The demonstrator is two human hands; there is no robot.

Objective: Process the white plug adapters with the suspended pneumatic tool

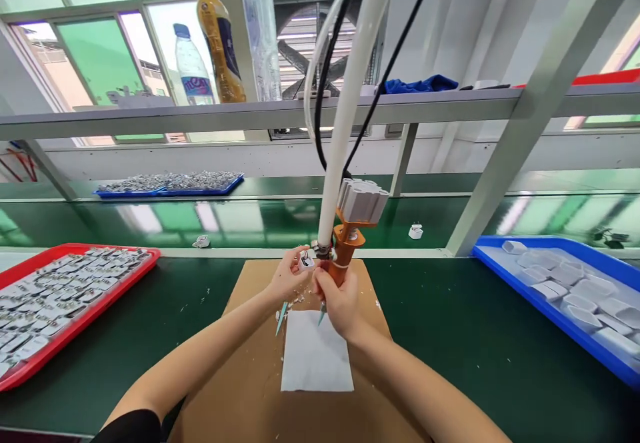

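Observation:
My left hand (289,275) pinches a small white housing (306,262) with dark wire ends inside it. Right beside it, my right hand (340,296) is wrapped round the lower part of an orange tool (345,246), which has a grey finned block on top and hangs by a thick white hose. Below the hands, a white sheet (317,356) lies on a brown board (250,376). Teal pointed pieces show near the sheet's top edge, one at its left and one just under my right hand.
At the left, a red tray (150,260) holds rows of small parts; at the right, a blue tray (540,316) holds white casings. Behind are a blue tray of metal parts (200,182), two loose white pieces, and a shelf (150,120) with bottles. A slanting post (530,103) stands right.

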